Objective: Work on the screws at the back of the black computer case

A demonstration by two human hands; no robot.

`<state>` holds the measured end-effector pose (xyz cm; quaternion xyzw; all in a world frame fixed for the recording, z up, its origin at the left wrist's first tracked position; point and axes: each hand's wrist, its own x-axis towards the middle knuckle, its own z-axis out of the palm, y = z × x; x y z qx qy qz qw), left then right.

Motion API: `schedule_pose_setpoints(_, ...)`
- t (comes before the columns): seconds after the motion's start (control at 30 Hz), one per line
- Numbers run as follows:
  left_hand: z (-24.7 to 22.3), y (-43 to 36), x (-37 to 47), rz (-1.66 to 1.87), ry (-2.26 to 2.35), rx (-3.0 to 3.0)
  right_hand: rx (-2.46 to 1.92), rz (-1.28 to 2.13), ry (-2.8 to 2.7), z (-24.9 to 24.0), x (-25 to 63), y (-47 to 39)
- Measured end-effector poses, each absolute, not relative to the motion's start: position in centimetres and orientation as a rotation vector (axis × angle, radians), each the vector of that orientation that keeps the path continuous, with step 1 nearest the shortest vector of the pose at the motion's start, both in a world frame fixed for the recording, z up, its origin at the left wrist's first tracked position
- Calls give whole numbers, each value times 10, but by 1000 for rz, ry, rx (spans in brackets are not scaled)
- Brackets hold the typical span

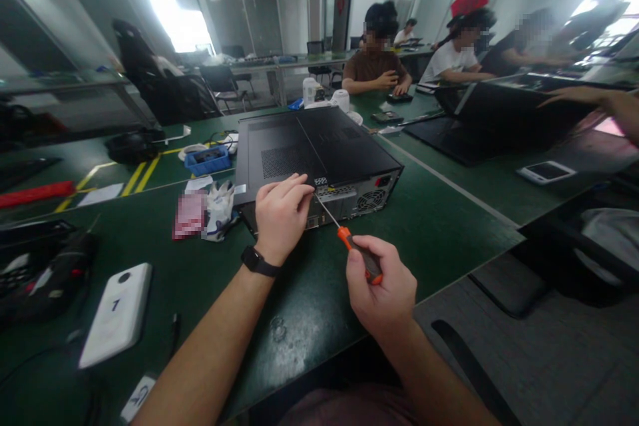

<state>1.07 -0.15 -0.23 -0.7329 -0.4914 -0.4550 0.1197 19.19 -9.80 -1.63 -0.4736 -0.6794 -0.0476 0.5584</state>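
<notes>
A black desktop computer case point(294, 130) lies flat on the green table, its metal back panel with fan grille and ports turned toward me. My right hand point(382, 283) is wrapped round the orange and grey handle of a screwdriver point(344, 233). The shaft slants up and left to the top of the back panel. At its tip are the fingertips of my left hand point(283, 216), which bears a black watch point(260, 261). Those fingers are pressed together over the rear edge of the case; what they may pinch is hidden.
Left of the case are white gloves point(219, 206), a pink packet point(190, 214) and a blue bin point(207, 158). A white power bank point(117, 313) lies nearer me. On the right are a phone point(546, 172) and another open black case point(519, 106), with a co-worker's hand over it.
</notes>
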Motion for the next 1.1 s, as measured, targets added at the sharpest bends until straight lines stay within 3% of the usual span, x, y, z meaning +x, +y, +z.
schedule_pose_setpoints(1.1,-4,-2,11,-1330,-1434,-2118,-1131,-99,-1618,-17,193,-99)
